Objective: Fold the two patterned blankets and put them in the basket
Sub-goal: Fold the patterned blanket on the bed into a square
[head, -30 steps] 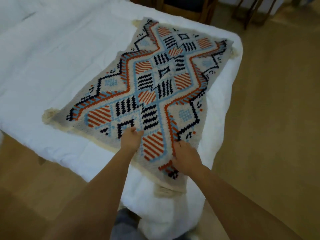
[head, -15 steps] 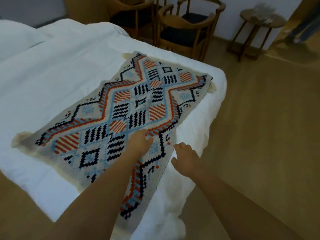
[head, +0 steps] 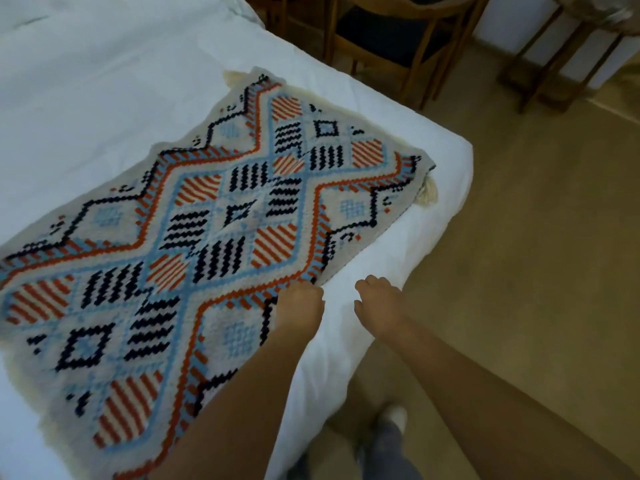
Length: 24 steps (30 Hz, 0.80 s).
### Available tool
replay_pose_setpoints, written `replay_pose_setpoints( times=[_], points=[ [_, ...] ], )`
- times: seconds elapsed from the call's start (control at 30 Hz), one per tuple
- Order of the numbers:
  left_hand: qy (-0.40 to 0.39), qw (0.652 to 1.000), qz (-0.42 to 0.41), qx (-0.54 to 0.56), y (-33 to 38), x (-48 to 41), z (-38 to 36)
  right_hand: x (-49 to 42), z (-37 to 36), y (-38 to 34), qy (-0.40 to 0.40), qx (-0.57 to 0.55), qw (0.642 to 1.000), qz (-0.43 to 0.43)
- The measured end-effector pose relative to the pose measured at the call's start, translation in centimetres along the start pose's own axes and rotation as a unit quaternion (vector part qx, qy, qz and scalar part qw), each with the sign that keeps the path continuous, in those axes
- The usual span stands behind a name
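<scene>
One patterned blanket point(head: 221, 244), woven in orange, blue and black on cream with tassels at its corners, lies spread flat across the white bed point(head: 104, 98). My left hand point(head: 300, 304) rests on the blanket's near right edge with its fingers bent down onto the fabric. My right hand point(head: 377, 303) hovers just to the right over the bare sheet, fingers loosely curled and holding nothing. No second blanket and no basket are in view.
Wooden chairs point(head: 388, 39) stand beyond the bed's far corner, and a small wooden side table point(head: 568, 57) is at the top right. Tan floor point(head: 519, 254) runs along the bed's right side. My legs and a foot point(head: 391, 441) show beside the bed.
Both hands have slid along the blanket's right edge toward its far corner. The right hand has come off the blanket and is now over the sheet. The view has shifted along the bed.
</scene>
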State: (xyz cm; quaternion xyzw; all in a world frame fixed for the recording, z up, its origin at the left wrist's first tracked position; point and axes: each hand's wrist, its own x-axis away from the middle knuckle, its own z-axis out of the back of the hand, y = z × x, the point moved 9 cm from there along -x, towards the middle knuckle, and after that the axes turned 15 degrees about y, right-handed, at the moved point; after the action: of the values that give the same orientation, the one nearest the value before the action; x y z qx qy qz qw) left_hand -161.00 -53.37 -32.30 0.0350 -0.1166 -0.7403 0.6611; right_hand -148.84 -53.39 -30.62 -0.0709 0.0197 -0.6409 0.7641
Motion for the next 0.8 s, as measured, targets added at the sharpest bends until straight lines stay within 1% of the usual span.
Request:
replay_pose_setpoints(
  times=[0.07, 0.1, 0.17, 0.23, 0.3, 0.33, 0.47, 0.5, 0.6, 0.67, 0.7, 0.8],
  points=[
    [-0.011, 0.999, 0.015, -0.046, 0.0, -0.8, -1.7, -1.8, -1.6, 0.7, -0.033, 0.018, 0.998, 0.053],
    [0.002, 0.998, 0.025, -0.064, 0.1, -1.4, -2.1, -2.7, -2.2, 0.9, -0.033, 0.033, 0.995, 0.084],
    [0.015, 0.993, 0.054, -0.101, -0.1, -2.5, -3.1, -4.6, -2.5, 0.5, 0.002, 0.053, 0.986, 0.159],
    [-0.007, 0.99, 0.101, -0.102, -0.6, -3.2, -5.6, -6.0, -3.5, -0.3, 0.013, 0.086, 0.965, 0.249],
    [-0.014, 0.984, 0.142, -0.103, -1.0, -3.9, -7.6, -7.5, -4.6, -0.8, 0.03, 0.097, 0.947, 0.305],
    [-0.009, 0.982, 0.157, -0.107, -1.0, -4.2, -8.2, -8.1, -5.5, -0.9, 0.024, 0.102, 0.938, 0.331],
    [-0.001, 0.971, 0.193, -0.144, -1.7, -4.6, -10.1, -10.5, -10.1, -1.0, -0.037, 0.123, 0.906, 0.403],
    [0.001, 0.967, 0.2, -0.157, -2.0, -4.8, -10.4, -10.9, -11.1, -0.9, -0.056, 0.125, 0.902, 0.409],
    [-0.005, 0.961, 0.205, -0.186, -2.2, -5.3, -10.8, -11.9, -11.9, -1.1, -0.067, 0.141, 0.887, 0.435],
    [-0.016, 0.962, 0.192, -0.195, -2.1, -6.0, -11.3, -12.2, -12.2, -1.6, -0.064, 0.139, 0.88, 0.45],
    [-0.015, 0.963, 0.189, -0.193, -2.1, -6.3, -11.6, -12.1, -12.0, -1.9, -0.043, 0.144, 0.874, 0.462],
    [0.009, 0.963, 0.211, -0.167, -2.5, -6.6, -12.1, -12.7, -11.2, -2.4, 0.028, 0.153, 0.875, 0.459]
  ],
)
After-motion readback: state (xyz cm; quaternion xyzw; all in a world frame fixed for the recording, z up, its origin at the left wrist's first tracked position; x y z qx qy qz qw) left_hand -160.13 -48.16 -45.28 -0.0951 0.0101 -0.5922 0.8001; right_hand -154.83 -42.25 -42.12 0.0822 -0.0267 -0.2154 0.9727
